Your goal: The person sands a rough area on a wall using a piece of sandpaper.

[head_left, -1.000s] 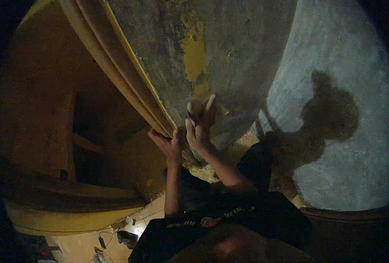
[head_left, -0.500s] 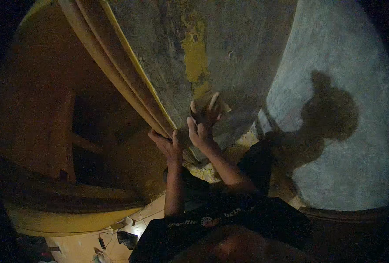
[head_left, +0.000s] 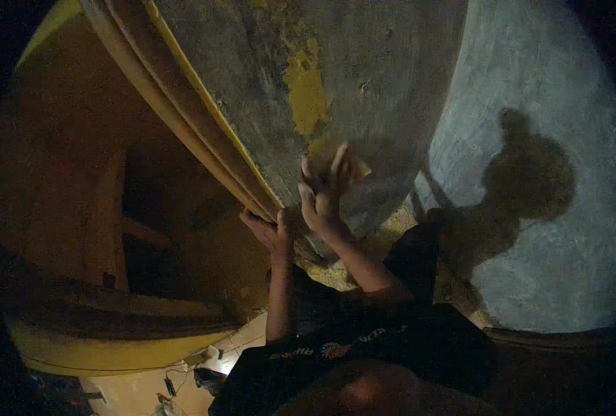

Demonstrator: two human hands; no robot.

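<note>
A grey, patchy wall (head_left: pixel 391 90) stands in front of me, with a flaking yellow patch (head_left: pixel 309 97) running down it. My right hand (head_left: pixel 327 204) lies against this wall just below the patch. Between its fingers and the surface is a small tan sheet (head_left: pixel 358 171), which looks like sandpaper; its corner sticks out to the right and most of it is hidden. My left hand (head_left: pixel 272 234) is closed around the edge of the brown door frame (head_left: pixel 183 132), thumb on the wall side and fingers on the other.
Left of the frame is a dark brown space with a tall dark opening (head_left: pixel 148 222). A pale blue-grey wall (head_left: pixel 543 277) on the right carries my shadow. On the light floor (head_left: pixel 138 392) at lower left lie cables and a dark bundle (head_left: pixel 209 378) beside a bright light.
My right hand and the tan sheet have shifted slightly against the wall, with some blur. My left hand keeps its hold on the frame. The whole view has turned a little.
</note>
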